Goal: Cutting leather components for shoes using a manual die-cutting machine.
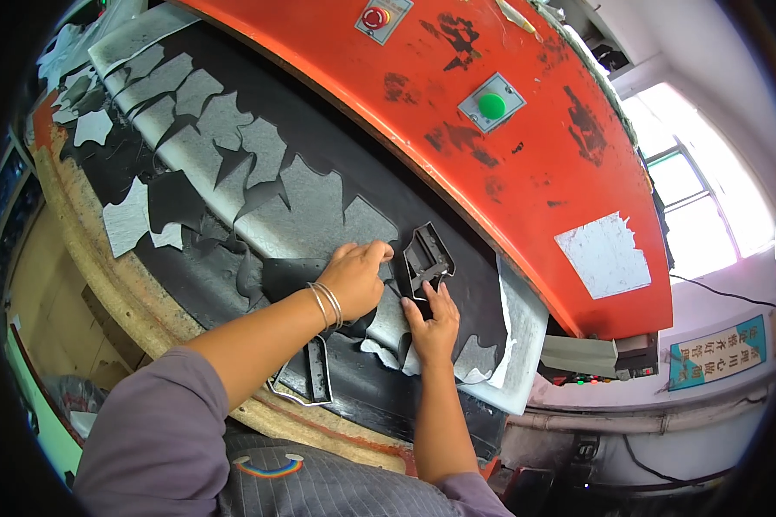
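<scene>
Positioning appears under way: the right hand (434, 332) touches the cutting die (427, 254) on the black sheet (353, 168), fingers parted; the left hand's (353, 280) curled grip is indeterminable; alignment probably comes next.

- The left of two head-worn fisheye cameras looked down and forward past the wearer's forearms (263, 336).
- The range was near: the left hand (352, 280) and right hand (434, 329) appeared about mid-field.
- The field was wide, reaching the window (677, 181) at right; straight edges bowed inside a dark, rounded rim.
</scene>
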`<state>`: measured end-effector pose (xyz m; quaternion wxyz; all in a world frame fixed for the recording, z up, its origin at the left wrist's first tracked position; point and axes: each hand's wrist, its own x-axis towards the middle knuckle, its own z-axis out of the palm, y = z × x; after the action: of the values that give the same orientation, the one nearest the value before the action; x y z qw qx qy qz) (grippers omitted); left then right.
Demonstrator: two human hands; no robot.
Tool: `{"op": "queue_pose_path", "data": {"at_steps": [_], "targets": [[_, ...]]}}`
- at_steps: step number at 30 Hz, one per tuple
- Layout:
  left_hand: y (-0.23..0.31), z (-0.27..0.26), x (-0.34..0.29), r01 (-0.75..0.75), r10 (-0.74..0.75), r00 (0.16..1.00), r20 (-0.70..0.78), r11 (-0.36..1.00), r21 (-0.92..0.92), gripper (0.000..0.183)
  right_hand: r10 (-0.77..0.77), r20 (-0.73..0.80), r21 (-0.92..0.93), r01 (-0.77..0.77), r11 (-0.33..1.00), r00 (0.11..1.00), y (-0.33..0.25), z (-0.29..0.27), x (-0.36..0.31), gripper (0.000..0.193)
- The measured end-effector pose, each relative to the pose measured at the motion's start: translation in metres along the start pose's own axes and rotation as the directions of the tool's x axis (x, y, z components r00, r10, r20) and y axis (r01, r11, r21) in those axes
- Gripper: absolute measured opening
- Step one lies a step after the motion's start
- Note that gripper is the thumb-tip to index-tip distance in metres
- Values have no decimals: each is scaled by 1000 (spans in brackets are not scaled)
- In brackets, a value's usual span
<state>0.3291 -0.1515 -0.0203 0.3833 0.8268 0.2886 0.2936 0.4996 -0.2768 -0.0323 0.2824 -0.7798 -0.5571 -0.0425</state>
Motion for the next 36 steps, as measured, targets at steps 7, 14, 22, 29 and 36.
{"op": "queue_pose_path", "data": {"at_steps": [7,14,22,29,36], "targets": [[1,16,8,14,-25,998,56,983,181,42,94,-8,45,-93,995,996,-7,-2,17,56],[-2,19,13,-19,15,1000,27,991,135,39,11,-25,127,-8,992,1000,6,-5,19,54],[-5,18,10,-52,45,998,43,985,168,37,14,-33,65,-12,998,999,-2,-3,15,53],[-5,15,6,-100,92,995,46,968,228,38,-30,-73,14,31,999,997,-3,4,13,52],[-9,9,6,-115,104,993,58,966,231,42,-29,-72,-20,27,999,997,-10,7,14,52]]}}
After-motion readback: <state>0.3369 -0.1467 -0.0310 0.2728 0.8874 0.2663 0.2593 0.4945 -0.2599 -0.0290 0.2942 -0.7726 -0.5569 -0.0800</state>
